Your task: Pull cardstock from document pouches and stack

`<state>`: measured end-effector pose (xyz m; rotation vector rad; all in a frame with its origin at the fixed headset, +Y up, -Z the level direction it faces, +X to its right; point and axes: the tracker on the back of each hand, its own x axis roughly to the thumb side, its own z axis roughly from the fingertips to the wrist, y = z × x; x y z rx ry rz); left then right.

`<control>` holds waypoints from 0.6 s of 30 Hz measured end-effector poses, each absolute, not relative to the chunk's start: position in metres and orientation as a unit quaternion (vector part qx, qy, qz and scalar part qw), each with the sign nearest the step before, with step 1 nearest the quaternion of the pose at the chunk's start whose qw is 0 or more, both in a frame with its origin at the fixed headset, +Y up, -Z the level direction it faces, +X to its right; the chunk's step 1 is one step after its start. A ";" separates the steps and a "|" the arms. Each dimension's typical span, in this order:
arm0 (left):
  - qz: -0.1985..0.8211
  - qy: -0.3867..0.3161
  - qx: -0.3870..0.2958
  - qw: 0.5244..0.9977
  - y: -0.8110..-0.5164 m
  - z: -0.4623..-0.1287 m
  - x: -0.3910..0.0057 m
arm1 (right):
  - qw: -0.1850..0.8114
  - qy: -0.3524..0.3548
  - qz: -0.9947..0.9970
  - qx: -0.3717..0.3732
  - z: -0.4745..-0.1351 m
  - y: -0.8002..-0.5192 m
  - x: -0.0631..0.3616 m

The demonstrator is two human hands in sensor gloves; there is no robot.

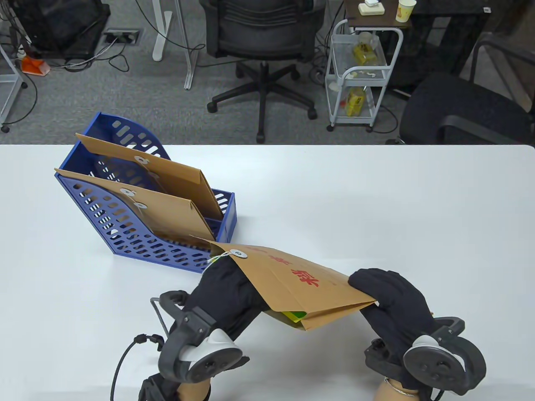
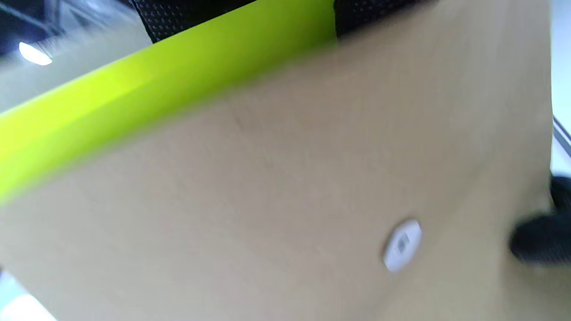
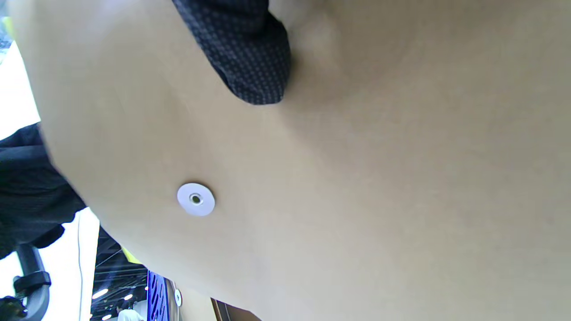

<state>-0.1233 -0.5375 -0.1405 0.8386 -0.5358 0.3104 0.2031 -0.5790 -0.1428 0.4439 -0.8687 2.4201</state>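
Observation:
A brown paper pouch (image 1: 292,284) with red print and a white string button is held off the table between both hands. My left hand (image 1: 221,284) reaches in under its button end, where yellow-green cardstock (image 1: 294,316) shows inside. In the left wrist view my fingers (image 2: 223,11) lie on the cardstock strip (image 2: 156,76) that sticks out past the pouch (image 2: 267,200). My right hand (image 1: 388,292) grips the pouch's right corner. In the right wrist view a fingertip (image 3: 250,53) presses on the pouch (image 3: 357,178).
A blue slotted file rack (image 1: 125,242) stands at the left of the white table (image 1: 376,209), just beyond the held pouch. It holds two more brown pouches (image 1: 175,171) (image 1: 167,213). Office chairs and a wire cart stand on the floor beyond the far edge.

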 end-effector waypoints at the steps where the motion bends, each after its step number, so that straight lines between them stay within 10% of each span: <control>1: 0.152 -0.248 0.410 0.865 -0.535 -0.138 -0.127 | 0.262 -0.322 0.896 0.159 -0.142 -0.579 0.205; 12: 0.197 -0.108 0.427 0.876 -0.510 -0.115 -0.201 | 0.247 -0.292 0.920 0.086 -0.150 -0.589 0.223; 18: 0.356 0.063 0.485 0.796 -0.534 -0.102 -0.302 | 0.303 -0.294 0.904 0.067 -0.156 -0.599 0.240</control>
